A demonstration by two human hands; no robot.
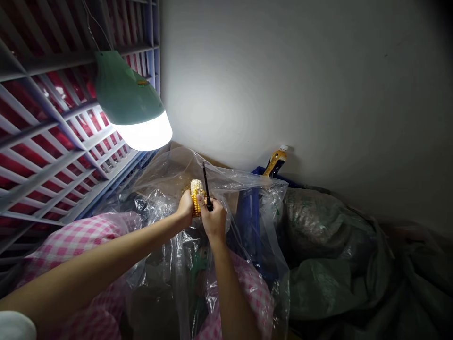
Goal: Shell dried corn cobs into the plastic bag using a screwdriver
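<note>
My left hand is closed round a corn cob, held upright above a clear plastic bag. Yellow kernels cover the cob's lower part, while its top is pale and bare. In my right hand is a thin black rod with a thicker black handle, like a screwdriver, its tip pointing up. The right thumb presses against the kernels on the cob's right side. Most of the tool's handle is hidden inside the fist. The bag lies spread open over my lap and under both hands.
A lit green lamp hangs at upper left before plastic crates. On the right stand a blue container, a yellow-labelled bottle and dark green sacks. A grey wall rises behind.
</note>
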